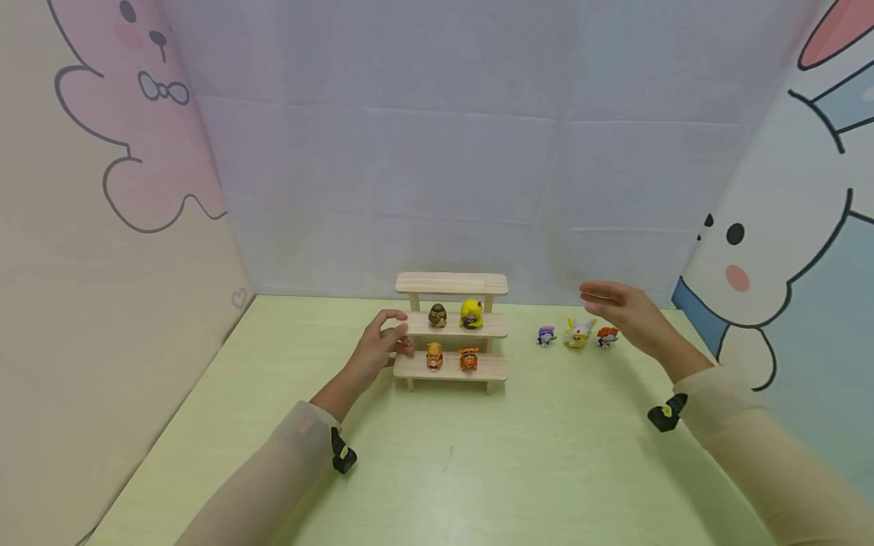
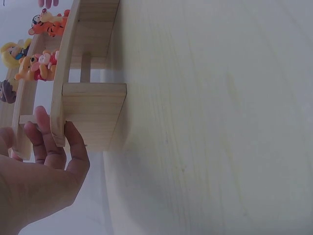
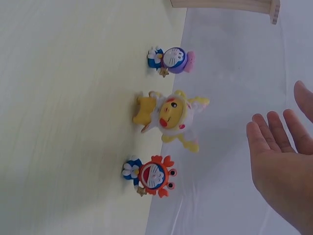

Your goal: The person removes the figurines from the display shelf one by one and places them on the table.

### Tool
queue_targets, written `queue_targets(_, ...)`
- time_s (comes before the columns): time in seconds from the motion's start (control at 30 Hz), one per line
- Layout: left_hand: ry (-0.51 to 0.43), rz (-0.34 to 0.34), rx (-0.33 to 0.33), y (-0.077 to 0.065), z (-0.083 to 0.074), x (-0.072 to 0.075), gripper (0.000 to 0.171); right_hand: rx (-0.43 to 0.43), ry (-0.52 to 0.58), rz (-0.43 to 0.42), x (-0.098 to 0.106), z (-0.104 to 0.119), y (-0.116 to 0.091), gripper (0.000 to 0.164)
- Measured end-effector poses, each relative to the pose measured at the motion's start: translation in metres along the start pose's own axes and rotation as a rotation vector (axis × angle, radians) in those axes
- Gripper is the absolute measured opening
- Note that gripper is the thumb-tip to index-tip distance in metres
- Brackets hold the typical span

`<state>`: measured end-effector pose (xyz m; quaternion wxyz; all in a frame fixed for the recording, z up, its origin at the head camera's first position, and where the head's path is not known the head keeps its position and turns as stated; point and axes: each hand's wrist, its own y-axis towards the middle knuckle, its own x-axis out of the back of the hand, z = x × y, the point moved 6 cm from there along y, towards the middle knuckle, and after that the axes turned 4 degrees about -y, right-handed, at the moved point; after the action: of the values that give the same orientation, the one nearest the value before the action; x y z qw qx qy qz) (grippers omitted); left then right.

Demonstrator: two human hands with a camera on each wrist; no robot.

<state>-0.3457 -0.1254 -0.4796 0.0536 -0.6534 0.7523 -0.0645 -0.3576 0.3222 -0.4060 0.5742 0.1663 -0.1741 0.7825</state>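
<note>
Altogether, four figurines (image 1: 471, 314) on one rack (image 1: 451, 283), three beside.

The shelf (image 1: 454, 333) is matt wood. Figurines (image 1: 577, 334) at its three o'clock appear smooth plastic; the twelve-o'clock backdrop (image 1: 437, 167) is creased cloth.

Counting seven figurines (image 1: 472, 313) now, four up on one wooden stand (image 1: 452, 279), three down on one surface (image 1: 437, 470)! Spotting three shelves (image 1: 492, 327), two black wrist cameras (image 1: 665, 415) too!
</note>
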Motion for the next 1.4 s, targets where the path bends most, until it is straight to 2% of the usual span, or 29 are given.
queue_targets(0.27, -0.005, -0.009, 0.002, 0.0, 0.0, 0.0, 0.026, 0.034, -0.022, 0.033, -0.021, 0.019, 0.006, 0.063)
queue_targets(0.77, 0.003, -0.01, -0.003, 0.0, -0.001, 0.0, 0.026, 0.106, 0.087, 0.069, -0.056, 0.04, 0.01, 0.054)
queue_targets(0.97, 0.005, -0.001, -0.007, -0.001, -0.001, -0.001, 0.03, 0.119, 0.07, 0.087, -0.072, 0.049, 0.012, 0.052)
queue_targets(1.27, -0.009, 0.014, 0.027, -0.002, -0.002, -0.001, 0.031, 0.151, 0.089, 0.137, -0.096, 0.058, 0.015, 0.05)
queue_targets(1.4, -0.004, 0.027, 0.037, -0.007, -0.01, -0.003, 0.03, 0.165, 0.082, 0.15, -0.105, 0.061, 0.018, 0.049)
